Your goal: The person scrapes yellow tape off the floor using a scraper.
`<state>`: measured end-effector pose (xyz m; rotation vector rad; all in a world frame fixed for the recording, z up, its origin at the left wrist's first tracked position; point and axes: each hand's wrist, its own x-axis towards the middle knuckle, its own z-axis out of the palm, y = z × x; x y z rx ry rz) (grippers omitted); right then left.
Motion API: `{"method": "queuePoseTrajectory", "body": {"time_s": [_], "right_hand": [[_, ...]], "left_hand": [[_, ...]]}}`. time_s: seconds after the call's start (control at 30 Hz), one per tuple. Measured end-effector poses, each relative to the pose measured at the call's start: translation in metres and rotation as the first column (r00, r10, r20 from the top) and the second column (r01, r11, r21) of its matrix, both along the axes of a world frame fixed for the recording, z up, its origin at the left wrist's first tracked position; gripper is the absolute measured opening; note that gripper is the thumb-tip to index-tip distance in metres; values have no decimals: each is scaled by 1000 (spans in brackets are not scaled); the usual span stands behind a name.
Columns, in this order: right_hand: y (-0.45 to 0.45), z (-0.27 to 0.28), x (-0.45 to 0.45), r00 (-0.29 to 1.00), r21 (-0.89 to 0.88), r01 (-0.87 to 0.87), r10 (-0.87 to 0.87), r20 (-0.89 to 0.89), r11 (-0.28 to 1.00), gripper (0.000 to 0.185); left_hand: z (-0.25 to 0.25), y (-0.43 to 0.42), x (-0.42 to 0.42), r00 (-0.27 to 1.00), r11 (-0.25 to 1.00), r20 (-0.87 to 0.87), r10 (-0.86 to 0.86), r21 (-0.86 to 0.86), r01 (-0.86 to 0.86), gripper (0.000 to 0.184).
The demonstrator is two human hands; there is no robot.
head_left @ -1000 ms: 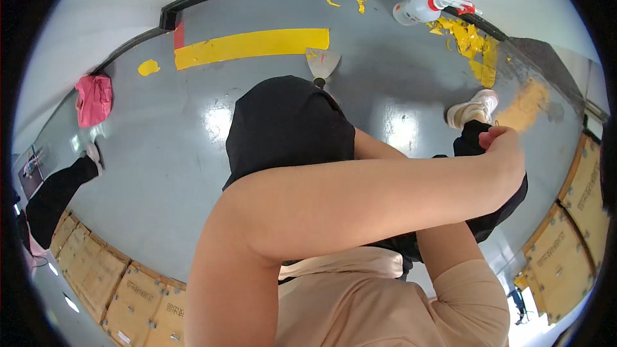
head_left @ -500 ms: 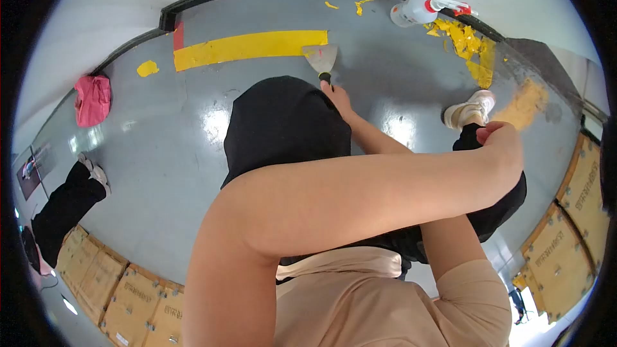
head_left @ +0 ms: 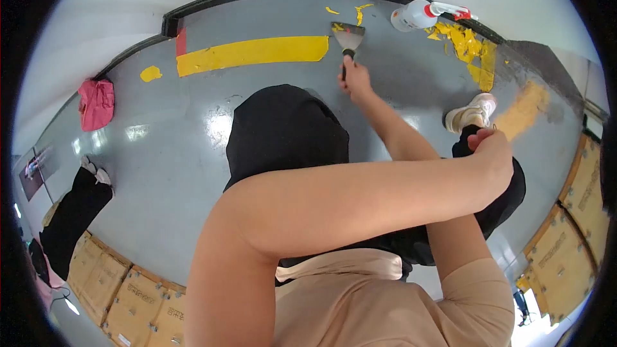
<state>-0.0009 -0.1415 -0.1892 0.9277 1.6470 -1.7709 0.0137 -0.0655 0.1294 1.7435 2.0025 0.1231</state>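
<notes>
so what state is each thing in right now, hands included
scraper: gripped, blade flecked yellow
right hand: closed round scraper
left hand: fingers curled, grip unclear
yellow strip: lying flat
yellow scraps: torn, heaped
spray bottle: spray head on
pink cloth: crumpled
wooden boxes: shut, as far as shows

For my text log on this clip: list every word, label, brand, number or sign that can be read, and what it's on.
None can be read with certainty.
Brown crates at picture right: dark printed characters, too blurred to read.
Brown crates at lower left: printed characters, also too blurred; one small white label, too small.
Spray bottle: small dark marks, too small to read.
Scraper: no legible lettering.
</notes>
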Motion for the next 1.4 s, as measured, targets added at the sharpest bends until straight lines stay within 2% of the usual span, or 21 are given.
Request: {"method": "queuePoseTrajectory", "body": {"time_s": [0.07, 0.13, 0.23, 0.33, 0.4, 0.43, 0.57, 0.63, 0.77, 0.83, 0.9, 0.97, 1.07, 1.17, 1.27, 1.4], "right_hand": [[-18, 8, 41, 997, -4, -37, 37, -62, 999, 35], [-31, 24, 80, 962, 226, -244, 264, -66, 943, 39], [-47, -42, 139, 930, 544, -284, 366, -45, 789, 46], [-27, 13, 97, 894, 229, -444, 445, 52, 866, 52], [-29, 12, 99, 905, 315, -420, 416, 84, 851, 51], [-27, -7, 102, 909, 359, -410, 406, 91, 839, 50], [-19, -1, 104, 884, 363, -439, 467, 13, 822, 49], [-9, 31, 101, 899, 337, -421, 436, 31, 843, 47], [-4, 9, 98, 884, 390, -418, 466, -33, 820, 46], [-6, -2, 92, 865, 370, -468, 502, 5, 803, 45], [-2, 7, 92, 877, 321, -466, 478, 44, 825, 45], [3, 11, 83, 875, 296, -479, 475, 90, 826, 45], [22, 2, 71, 853, 218, -523, 501, 149, 824, 49], [51, -9, 62, 878, 130, -479, 475, 60, 868, 43], [58, -8, 71, 928, 134, -371, 366, 64, 919, 43], [27, 4, 77, 948, 185, -318, 305, 95, 930, 44]], "left_hand": [[-5, 3, 2, 1000, 1000, -1, 20, 1, -20, 34], [-7, 8, 2, 1000, 1000, 20, 24, 1, -24, 35], [4, 1, -5, 999, 999, 14, 38, 6, -38, 36], [5, -3, -8, 999, 999, 20, 45, 18, -45, 35], [8, -4, -6, 999, 998, 32, 39, 38, -40, 35], [9, -3, -6, 999, 998, 30, 41, 45, -43, 35], [3, 4, 5, 999, 999, -17, -35, 6, 35, 35], [3, 5, 5, 998, 998, 11, -59, -1, 59, 35], [0, 2, 4, 1000, 1000, 2, 13, -2, -13, 37], [28, -10, 1, 992, 985, -26, 126, -116, -128, 37], [31, -11, 1, 990, 986, -26, 135, -99, -137, 38], [11, -9, -2, 998, 997, 1, 63, 41, -63, 39], [5, -4, 6, 992, 988, -52, 117, 107, -111, 19], [2, 1, 8, 996, 994, -53, 70, 84, -65, 18], [-6, 16, 8, 994, 995, 52, 96, -19, -95, 42], [-7, 12, 4, 996, 997, 32, 79, 2, -79, 42]]}}
